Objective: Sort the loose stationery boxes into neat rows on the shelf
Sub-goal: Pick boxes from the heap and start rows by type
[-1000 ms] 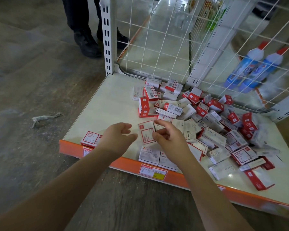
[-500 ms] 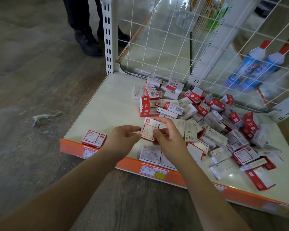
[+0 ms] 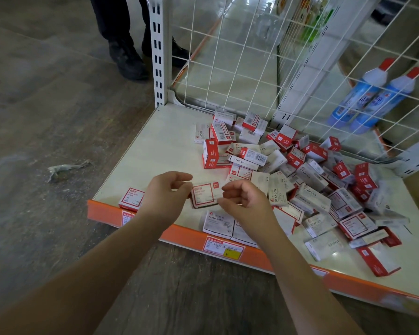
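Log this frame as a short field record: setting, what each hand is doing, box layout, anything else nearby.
setting: cream shelf board with orange front edge
left hand: pinches the red-and-white paper clip box
right hand: fingers curled at the same box's other end
sorted: one red-framed box at the front left corner
unsorted: heap of red and white stationery boxes
nearby: two blue bottles behind the white wire grid

Your left hand (image 3: 166, 194) covers one end of the box (image 3: 206, 195) and part of another box (image 3: 130, 199). The shelf (image 3: 155, 151) runs off frame at right. The price tag (image 3: 223, 247) print is unreadable.
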A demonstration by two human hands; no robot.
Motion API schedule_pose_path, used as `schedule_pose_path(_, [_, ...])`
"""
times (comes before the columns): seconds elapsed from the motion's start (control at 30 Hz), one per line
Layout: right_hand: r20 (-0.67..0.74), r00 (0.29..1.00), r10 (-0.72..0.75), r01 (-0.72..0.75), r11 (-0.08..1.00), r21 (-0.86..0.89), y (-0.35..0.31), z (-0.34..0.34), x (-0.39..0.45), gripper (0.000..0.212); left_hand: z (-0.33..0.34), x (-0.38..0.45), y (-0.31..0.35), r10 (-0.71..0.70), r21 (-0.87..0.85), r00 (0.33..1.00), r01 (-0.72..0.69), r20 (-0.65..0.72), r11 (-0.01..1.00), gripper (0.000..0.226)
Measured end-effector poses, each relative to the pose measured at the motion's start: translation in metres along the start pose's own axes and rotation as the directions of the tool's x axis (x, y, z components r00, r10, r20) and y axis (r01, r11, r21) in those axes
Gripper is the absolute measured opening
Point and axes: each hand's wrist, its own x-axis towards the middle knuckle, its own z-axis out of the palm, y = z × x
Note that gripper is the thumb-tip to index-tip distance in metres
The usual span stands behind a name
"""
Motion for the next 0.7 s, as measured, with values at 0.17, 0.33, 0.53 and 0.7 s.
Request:
schedule_pose_path(0.17, [0.084, 0.996, 0.031, -0.033, 0.999, 0.017, -0.0019, 0.0004, -0.001, 0.045, -0.0036, 0.0002, 0.0006, -0.003, -0.003, 1.0, 0.002, -0.011, 1.0, 0.02])
schedule_pose_path(0.33, [0.103, 0.994, -0.024, 0.028, 0.999, -0.045, 0.0002, 0.0025, -0.0016, 0.049, -0.0069, 0.001, 0.0005, 0.013, -0.025, 1.0, -0.013, -0.001, 1.0, 0.023])
schedule_pose_path(0.53, [0.041, 0.997, -0.058, 0.061, 0.997, -0.055, 0.0011, 0.0029, -0.0045, 0.044, -0.0069, -0.0013, 0.0025, 0.012, -0.035, 0.998, -0.01, 0.055, 0.999, 0.031])
schedule_pose_path(0.7, [0.002, 0.998, -0.055, 0.055, 0.995, -0.088, 0.0006, 0.0014, -0.0026, 0.043, -0.0026, -0.0039, -0.0007, 0.005, 0.083, 0.985, -0.019, 0.175, 0.996, 0.035])
